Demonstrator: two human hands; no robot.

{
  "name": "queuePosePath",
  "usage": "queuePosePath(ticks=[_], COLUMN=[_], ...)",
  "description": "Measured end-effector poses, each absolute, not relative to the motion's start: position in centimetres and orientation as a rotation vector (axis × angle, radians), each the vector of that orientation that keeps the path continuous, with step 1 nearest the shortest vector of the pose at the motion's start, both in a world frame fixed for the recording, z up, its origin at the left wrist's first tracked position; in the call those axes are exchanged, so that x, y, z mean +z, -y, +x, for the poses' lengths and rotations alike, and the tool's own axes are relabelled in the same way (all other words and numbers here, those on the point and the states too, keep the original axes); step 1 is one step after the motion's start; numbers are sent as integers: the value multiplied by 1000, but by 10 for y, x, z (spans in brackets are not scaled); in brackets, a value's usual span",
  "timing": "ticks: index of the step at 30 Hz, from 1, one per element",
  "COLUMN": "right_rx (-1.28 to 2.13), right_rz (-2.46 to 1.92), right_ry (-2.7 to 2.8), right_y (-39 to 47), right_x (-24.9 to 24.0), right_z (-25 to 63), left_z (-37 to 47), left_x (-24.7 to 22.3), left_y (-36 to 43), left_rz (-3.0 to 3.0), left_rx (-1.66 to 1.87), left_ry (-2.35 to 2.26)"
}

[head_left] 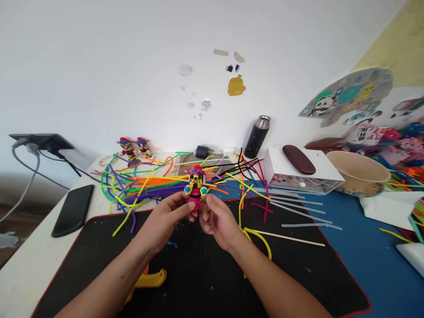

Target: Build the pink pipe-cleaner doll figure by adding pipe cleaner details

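Note:
A small colourful figurine (pixel 196 185) with a red hat, yellow face and pink body stands upright between my hands above the black mat (pixel 205 274). My left hand (pixel 174 212) is closed on its lower body, the thumb across the front. At its other side my right hand (pixel 218 218) has curled fingers, with the fingertips against the figurine's lower edge. Behind it lies a heap of coloured fuzzy craft stems (pixel 155 187), mostly orange and purple. A yellow tool (pixel 150 279) with an orange part is half hidden under my left forearm.
Two similar figurines (pixel 127 149) stand by the wall. A phone (pixel 73 211) lies at left. A black flask (pixel 257 138), a white box (pixel 301 170) with a glasses case (pixel 298 159), and a bowl (pixel 357 165) stand at right. Glue sticks (pixel 301 207) and a wooden stick (pixel 291 238) lie nearby.

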State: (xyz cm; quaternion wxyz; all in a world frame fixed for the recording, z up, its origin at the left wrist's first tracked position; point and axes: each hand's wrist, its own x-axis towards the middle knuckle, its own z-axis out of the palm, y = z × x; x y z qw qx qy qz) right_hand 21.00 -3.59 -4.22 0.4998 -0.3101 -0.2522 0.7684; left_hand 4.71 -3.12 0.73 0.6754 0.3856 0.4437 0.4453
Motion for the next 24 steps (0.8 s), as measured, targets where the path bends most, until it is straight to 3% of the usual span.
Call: queuePosePath(ticks=[24], right_rx=[1851], right_rz=[-788], right_ry=[691], right_y=[40], right_x=[-43], right_z=[207], left_z=[50], left_x=[6], left_y=[32], left_rz=[1059], left_rx=[926], left_ry=[-1009])
